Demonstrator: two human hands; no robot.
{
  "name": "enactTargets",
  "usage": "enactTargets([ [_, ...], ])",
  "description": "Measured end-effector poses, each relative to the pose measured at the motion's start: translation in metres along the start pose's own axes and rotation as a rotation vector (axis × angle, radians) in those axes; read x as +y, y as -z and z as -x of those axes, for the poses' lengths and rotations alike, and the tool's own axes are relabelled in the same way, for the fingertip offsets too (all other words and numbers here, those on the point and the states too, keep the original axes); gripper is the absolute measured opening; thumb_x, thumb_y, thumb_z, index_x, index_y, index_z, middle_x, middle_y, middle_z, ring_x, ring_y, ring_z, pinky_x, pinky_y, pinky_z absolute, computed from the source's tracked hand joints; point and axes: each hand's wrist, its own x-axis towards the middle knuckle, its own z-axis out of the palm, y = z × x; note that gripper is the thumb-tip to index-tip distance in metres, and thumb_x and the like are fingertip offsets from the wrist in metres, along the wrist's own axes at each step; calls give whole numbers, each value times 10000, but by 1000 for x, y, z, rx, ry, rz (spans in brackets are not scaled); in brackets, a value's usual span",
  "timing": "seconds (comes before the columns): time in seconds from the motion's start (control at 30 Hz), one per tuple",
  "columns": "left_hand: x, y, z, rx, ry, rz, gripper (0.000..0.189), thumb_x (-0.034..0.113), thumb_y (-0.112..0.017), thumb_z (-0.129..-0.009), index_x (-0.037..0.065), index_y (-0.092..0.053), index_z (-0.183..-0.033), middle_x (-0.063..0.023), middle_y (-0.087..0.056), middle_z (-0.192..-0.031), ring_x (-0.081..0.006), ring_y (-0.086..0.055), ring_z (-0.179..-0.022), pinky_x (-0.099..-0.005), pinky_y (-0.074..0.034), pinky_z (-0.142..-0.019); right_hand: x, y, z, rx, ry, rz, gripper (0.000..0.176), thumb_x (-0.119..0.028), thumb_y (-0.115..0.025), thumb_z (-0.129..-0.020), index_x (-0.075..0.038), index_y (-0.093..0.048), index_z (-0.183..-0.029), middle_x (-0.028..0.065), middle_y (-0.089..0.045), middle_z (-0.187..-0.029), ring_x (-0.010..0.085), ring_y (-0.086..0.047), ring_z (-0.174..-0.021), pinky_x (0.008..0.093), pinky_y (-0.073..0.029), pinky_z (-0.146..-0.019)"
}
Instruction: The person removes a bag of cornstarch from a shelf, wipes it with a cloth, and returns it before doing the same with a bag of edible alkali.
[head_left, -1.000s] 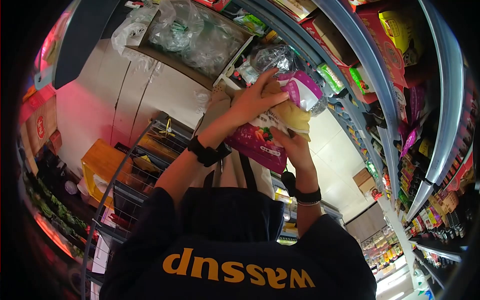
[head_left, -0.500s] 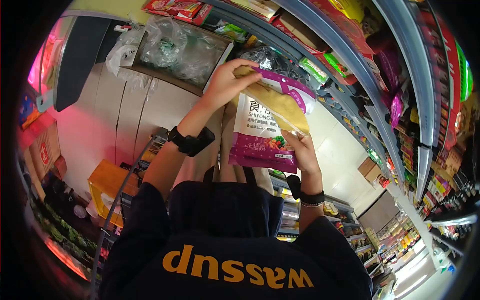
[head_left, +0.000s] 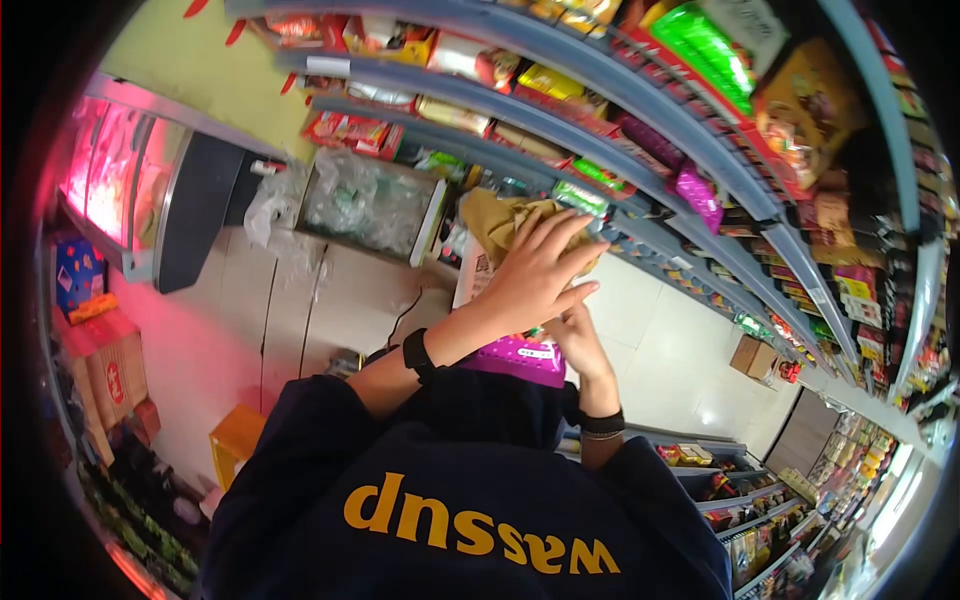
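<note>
Purple-and-white pouch [head_left: 518,357] held up at chest height, before the lower shelves [head_left: 640,112]. Mustard cloth [head_left: 495,222] lies over its upper part. Left hand [head_left: 535,275] flat on the cloth, fingers spread wide. Right hand [head_left: 578,340] at the pouch's right edge, fingers hidden under the left; grip not readable. Box of clear bags [head_left: 370,205] stands left of it.

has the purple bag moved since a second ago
Yes. The purple bag has dropped away from the shelf toward the chest, now under the left hand.
</note>
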Motion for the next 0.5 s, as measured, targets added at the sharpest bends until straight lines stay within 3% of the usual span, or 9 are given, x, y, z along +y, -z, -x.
enactTargets([
  [0.07, 4, 2, -7, -10, -42, -103, 346, 227, -574, -757, 101, -508, -1072, -115, -447, -1136, -289, -418, -1058, -380, -326, -898, -13, -7, 12, 73, 100, 112, 360, -11, -516, -779, -20, -420, -1126, 59, -532, -879, 75, -507, -580, 200, -428, -503],
  [0.13, -4, 4, -13, -121, 45, 165, 322, 248, -575, -760, 107, -514, -1043, -106, -519, -1030, -274, -498, -959, -352, -396, -817, -16, -6, 27, 90, 105, 206, 359, -27, -523, -780, -21, -424, -1125, 63, -544, -753, 60, -474, -552, 201, -387, -484],
  [0.17, -7, 6, -15, -141, 62, 209, 304, 251, -574, -766, 111, -514, -1030, -100, -573, -918, -266, -556, -851, -333, -441, -723, -23, -7, 37, 82, 102, 259, 367, -22, -520, -774, -25, -422, -1128, 80, -546, -737, 72, -477, -540, 215, -391, -486],
  [0.27, -13, 19, -20, -495, 359, 502, 323, 278, -583, -768, 117, -508, -1037, -77, -605, -880, -224, -589, -821, -304, -446, -703, -30, -4, 54, 57, 184, 402, 374, -9, -526, -767, -29, -427, -1128, 75, -544, -748, 65, -460, -560, 216, -387, -502],
  [0.37, -12, 19, -20, -530, 392, 538, 349, 287, -609, -751, 93, -511, -1024, -61, -606, -863, -173, -587, -813, -275, -445, -692, -25, 1, 55, 33, 314, 533, 383, 0, -533, -762, -28, -430, -1129, 57, -540, -758, 49, -434, -584, 210, -380, -519],
  [0.4, -13, 14, -18, -539, 382, 541, 349, 287, -609, -751, 93, -511, -1024, -61, -606, -863, -173, -587, -813, -275, -445, -692, -26, 1, 55, 32, 376, 584, 392, 2, -531, -758, -27, -427, -1135, 60, -538, -742, 52, -429, -578, 217, -380, -520],
  [0.43, -15, 7, -15, -383, 334, 590, 348, 275, -623, -741, 76, -513, -1005, -56, -603, -849, -148, -578, -798, -265, -444, -685, -35, -1, 57, 44, 374, 585, 392, 2, -531, -758, -27, -427, -1135, 60, -538, -742, 52, -429, -578, 217, -380, -520],
  [0.47, -14, 5, -16, -224, 288, 638, 348, 264, -638, -732, 59, -516, -985, -50, -600, -834, -124, -570, -783, -256, -444, -678, -49, -6, 61, 70, 228, 542, 398, 6, -529, -757, -24, -424, -1139, 54, -541, -747, 52, -426, -575, 214, -377, -518],
  [0.5, -14, 5, -18, -151, 376, 637, 311, 213, -650, -727, 34, -517, -944, -47, -594, -823, -88, -548, -768, -241, -441, -671, -56, -8, 63, 95, 82, 496, 404, 10, -527, -756, -21, -422, -1144, 48, -544, -751, 53, -424, -573, 212, -374, -516],
])
